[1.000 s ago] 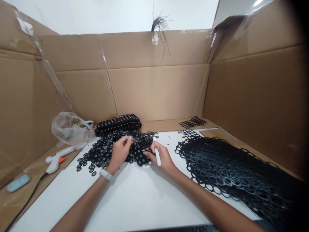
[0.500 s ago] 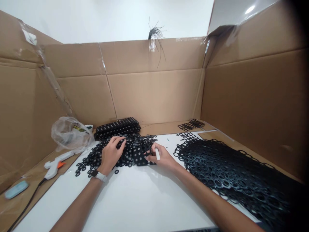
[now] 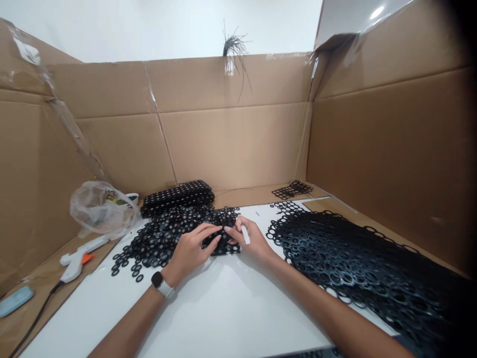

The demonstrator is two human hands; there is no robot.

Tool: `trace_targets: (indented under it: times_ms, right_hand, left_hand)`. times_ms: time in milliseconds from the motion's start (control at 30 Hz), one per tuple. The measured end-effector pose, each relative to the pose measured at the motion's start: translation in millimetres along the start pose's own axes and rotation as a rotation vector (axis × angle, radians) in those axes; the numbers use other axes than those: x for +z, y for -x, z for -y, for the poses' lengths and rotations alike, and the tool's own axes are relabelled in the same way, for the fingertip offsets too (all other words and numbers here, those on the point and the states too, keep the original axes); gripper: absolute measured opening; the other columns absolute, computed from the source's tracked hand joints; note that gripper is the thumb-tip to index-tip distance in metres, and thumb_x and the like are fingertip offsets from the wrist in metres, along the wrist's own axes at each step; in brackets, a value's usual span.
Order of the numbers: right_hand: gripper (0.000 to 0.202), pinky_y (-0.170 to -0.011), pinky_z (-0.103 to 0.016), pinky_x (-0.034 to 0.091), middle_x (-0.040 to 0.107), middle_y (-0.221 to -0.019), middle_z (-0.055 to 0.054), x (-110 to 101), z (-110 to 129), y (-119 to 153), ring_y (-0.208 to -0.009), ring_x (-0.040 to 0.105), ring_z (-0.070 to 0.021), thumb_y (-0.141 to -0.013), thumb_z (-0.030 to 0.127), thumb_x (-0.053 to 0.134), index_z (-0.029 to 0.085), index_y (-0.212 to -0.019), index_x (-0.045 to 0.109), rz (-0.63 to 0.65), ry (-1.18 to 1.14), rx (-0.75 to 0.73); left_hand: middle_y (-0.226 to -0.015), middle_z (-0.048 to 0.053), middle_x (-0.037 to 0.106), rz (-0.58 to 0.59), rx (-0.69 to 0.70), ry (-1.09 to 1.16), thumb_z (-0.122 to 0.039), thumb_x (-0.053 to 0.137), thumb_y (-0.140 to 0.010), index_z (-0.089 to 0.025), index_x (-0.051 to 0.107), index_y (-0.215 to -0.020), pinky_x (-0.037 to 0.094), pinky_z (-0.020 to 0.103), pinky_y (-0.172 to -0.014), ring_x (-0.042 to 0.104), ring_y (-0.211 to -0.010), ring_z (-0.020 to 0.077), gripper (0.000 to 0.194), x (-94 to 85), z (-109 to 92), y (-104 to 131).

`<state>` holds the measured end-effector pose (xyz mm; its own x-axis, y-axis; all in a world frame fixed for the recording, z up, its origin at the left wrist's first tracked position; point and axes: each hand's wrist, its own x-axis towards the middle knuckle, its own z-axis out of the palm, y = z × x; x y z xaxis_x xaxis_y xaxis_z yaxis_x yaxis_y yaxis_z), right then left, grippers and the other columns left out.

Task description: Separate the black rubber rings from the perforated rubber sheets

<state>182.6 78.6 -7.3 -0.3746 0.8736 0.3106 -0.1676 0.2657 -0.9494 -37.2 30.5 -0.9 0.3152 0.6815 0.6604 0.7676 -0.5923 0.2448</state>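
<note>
My left hand (image 3: 197,244), with a watch on its wrist, reaches over a dark perforated piece (image 3: 230,250) on the white board. Its fingers are bent and partly closed at the piece, and anything between the fingertips is too small to make out. Across from it, my right hand (image 3: 250,238) has its fingers closed around a white stick-like tool (image 3: 245,234), with thumb and fingertips at the piece's upper right part. The two hands' fingertips nearly meet. A heap of small black rings (image 3: 160,238) lies left of the piece.
Behind the rings lies a black perforated stack (image 3: 179,196). A large black ring mesh (image 3: 343,263) covers the right side. At the left are a plastic bag (image 3: 100,206), a white glue gun (image 3: 76,261) with its cable, and a light blue object (image 3: 17,301). Cardboard walls (image 3: 231,139) surround the board.
My left hand has moved right and slightly down, from the ring heap to the perforated piece beside my right hand. My right hand stays nearly in place. The view has shifted slightly.
</note>
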Motion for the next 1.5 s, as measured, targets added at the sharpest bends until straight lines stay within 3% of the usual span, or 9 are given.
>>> trace_targets:
  times_ms: [200, 367, 767, 1233, 1500]
  right_hand:
    - [0.054, -0.081, -0.034, 0.057, 0.048, -0.084, 0.003, 2, -6, -1, -0.078, 0.058, -0.0156, -0.081, 0.052, 0.085, 0.022, -0.085, 0.04, 0.04, -0.089, 0.017]
    - [0.044, -0.083, -0.028, 0.048, 0.055, -0.091, 0.0, 1, -4, 0, -0.095, 0.058, -0.0188, -0.082, 0.036, 0.084, 0.022, -0.088, 0.042, 0.1, 0.029, -0.123]
    - [0.035, -0.065, -0.025, 0.033, 0.055, -0.073, 0.004, -1, -3, 5, -0.066, 0.045, -0.0135, -0.093, 0.044, 0.071, 0.022, -0.084, 0.045, 0.031, 0.43, -0.203]
    - [0.03, -0.067, -0.025, 0.035, 0.057, -0.076, 0.001, -6, -2, 3, -0.069, 0.046, -0.0151, -0.092, 0.038, 0.069, 0.022, -0.083, 0.045, 0.102, 0.389, -0.219]
    - [0.04, -0.067, -0.025, 0.037, 0.059, -0.078, 0.001, 1, 5, 6, -0.069, 0.046, -0.0136, -0.091, 0.045, 0.071, 0.021, -0.08, 0.041, 0.071, 0.233, -0.185]
  left_hand:
    - [-0.129, 0.003, 0.074, 0.038, -0.031, 0.01, -0.036, 0.061, -0.107, -0.031, 0.074, -0.13, 0.056, 0.027, -0.066, 0.066, -0.072, 0.0115, 0.027, -0.7, 6, 0]
    - [-0.125, 0.003, 0.072, 0.002, -0.089, 0.065, -0.04, 0.063, -0.106, -0.031, 0.074, -0.127, 0.051, 0.026, -0.062, 0.057, -0.064, 0.0093, 0.026, -1.6, 6, -2]
    - [-0.118, 0.004, 0.071, 0.012, -0.11, 0.137, -0.042, 0.063, -0.107, -0.027, 0.074, -0.124, 0.048, 0.025, -0.06, 0.051, -0.061, 0.008, 0.026, 3.4, 10, -1]
    - [-0.117, 0.004, 0.072, -0.003, -0.142, 0.168, -0.044, 0.062, -0.106, -0.028, 0.075, -0.124, 0.048, 0.027, -0.063, 0.051, -0.06, 0.0093, 0.027, 5.6, 10, -2]
    - [-0.094, 0.002, 0.076, -0.017, -0.132, 0.132, -0.043, 0.062, -0.106, -0.024, 0.076, -0.118, 0.046, 0.026, -0.059, 0.051, -0.056, 0.0106, 0.026, 7.8, 14, 1]
